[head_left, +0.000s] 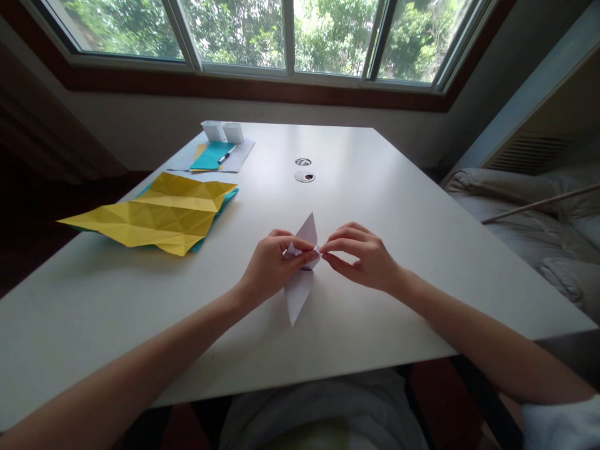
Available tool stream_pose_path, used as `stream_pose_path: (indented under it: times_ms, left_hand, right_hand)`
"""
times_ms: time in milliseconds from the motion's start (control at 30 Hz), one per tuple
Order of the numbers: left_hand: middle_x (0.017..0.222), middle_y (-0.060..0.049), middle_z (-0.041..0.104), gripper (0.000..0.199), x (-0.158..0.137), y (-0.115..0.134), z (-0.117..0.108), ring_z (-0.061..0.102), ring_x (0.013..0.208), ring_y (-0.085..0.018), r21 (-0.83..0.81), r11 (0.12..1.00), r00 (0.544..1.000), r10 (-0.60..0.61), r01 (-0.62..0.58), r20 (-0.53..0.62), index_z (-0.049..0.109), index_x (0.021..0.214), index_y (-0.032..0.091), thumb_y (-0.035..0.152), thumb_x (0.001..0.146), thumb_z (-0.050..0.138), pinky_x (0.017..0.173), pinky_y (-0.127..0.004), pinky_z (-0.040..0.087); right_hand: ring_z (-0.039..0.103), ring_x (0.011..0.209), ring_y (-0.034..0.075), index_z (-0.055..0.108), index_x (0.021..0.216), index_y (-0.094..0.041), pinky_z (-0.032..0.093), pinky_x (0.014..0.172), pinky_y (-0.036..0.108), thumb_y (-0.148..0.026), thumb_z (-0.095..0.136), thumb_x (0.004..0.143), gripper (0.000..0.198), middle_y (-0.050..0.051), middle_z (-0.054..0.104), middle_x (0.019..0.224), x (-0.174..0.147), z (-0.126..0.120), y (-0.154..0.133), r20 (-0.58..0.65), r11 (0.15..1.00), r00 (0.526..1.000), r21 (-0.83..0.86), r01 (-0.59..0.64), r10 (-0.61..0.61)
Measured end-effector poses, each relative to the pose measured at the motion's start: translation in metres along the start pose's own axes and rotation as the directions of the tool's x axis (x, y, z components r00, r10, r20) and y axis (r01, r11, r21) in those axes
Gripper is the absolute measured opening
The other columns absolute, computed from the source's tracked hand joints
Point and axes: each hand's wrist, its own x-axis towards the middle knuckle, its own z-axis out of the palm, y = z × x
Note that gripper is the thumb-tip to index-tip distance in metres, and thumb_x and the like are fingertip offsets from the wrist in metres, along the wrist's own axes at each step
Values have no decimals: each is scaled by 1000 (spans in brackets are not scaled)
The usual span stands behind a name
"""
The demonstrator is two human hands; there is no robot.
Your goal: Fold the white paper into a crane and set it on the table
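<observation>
A folded white paper figure (299, 295) with two pointed wings is held just above the white table, near its front. One wing points away from me, the other toward me. My left hand (276, 257) is closed on the middle of the figure, thumb on one side and fingers on the other. From the right, my right hand (360, 255) pinches a small tip of the same paper between thumb and fingertips. The fingers cover much of the figure's centre, so its folds there are hidden.
Creased yellow paper (162, 212) lies over teal paper (229, 197) on the left. Farther back are a teal sheet (212, 156), a pen (227, 154), white sheets (244, 150) and two small white paper boxes (213, 131). Two round discs (304, 177) sit mid-table (375, 187).
</observation>
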Motion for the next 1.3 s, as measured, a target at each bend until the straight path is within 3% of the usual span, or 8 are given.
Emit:
stream_pose_path:
  times_ms: [200, 533, 700, 900, 1100, 1300]
  left_hand:
    - [76, -5, 63, 19, -1, 3, 2, 57, 72, -18, 28, 997, 997, 76, -76, -8, 73, 78, 21, 37, 68, 70, 62, -28, 47]
    - [69, -3, 66, 11, -3, 5, 4, 57, 72, -18, 57, 990, 991, 132, -132, -7, 72, 74, 22, 32, 69, 69, 61, -27, 46]
    - [69, -2, 63, 12, -2, 5, 4, 56, 67, -15, 45, 991, 992, 126, -125, -15, 72, 75, 23, 33, 69, 69, 58, -25, 45]
    - [70, -3, 63, 15, -3, 4, 4, 55, 65, -15, 80, 990, 992, 117, -114, -37, 73, 76, 23, 36, 69, 69, 57, -25, 44]
    - [70, -3, 64, 15, -3, 5, 4, 56, 65, -15, 85, 990, 992, 120, -116, -32, 73, 76, 23, 36, 69, 68, 57, -25, 44]
    - [70, -3, 66, 9, -4, 9, 5, 57, 70, -17, 124, 985, 992, 125, -120, -29, 73, 73, 24, 31, 69, 69, 58, -26, 43]
  right_hand:
    - [55, 78, 15, 62, 84, -20, 49, 70, 28, -21, 63, 77, 6, 4, 63, 80, 1, 0, -1, -33, 1000, 999, 2, 7, -7]
    - [52, 82, 18, 57, 88, -18, 47, 70, 31, -19, 48, 87, 10, 7, 61, 86, 6, -6, -5, 166, 999, 986, -49, -15, 23]
    - [52, 82, 17, 58, 87, -19, 47, 71, 30, -23, 50, 86, 9, 6, 61, 85, 3, -4, -4, 117, 997, 990, -31, -71, 74]
    - [52, 81, 16, 62, 87, -20, 47, 72, 29, -20, 55, 83, 8, 4, 63, 83, 0, -4, -3, 27, 999, 999, -43, -17, 18]
    - [53, 80, 16, 62, 87, -20, 48, 71, 29, -18, 56, 81, 9, 4, 63, 82, 1, -4, -5, 35, 999, 999, -52, -10, 12]
    - [53, 77, 16, 59, 85, -19, 47, 70, 30, -17, 53, 82, 7, 4, 62, 79, 3, -2, -7, 50, 995, 995, 29, -92, 91]
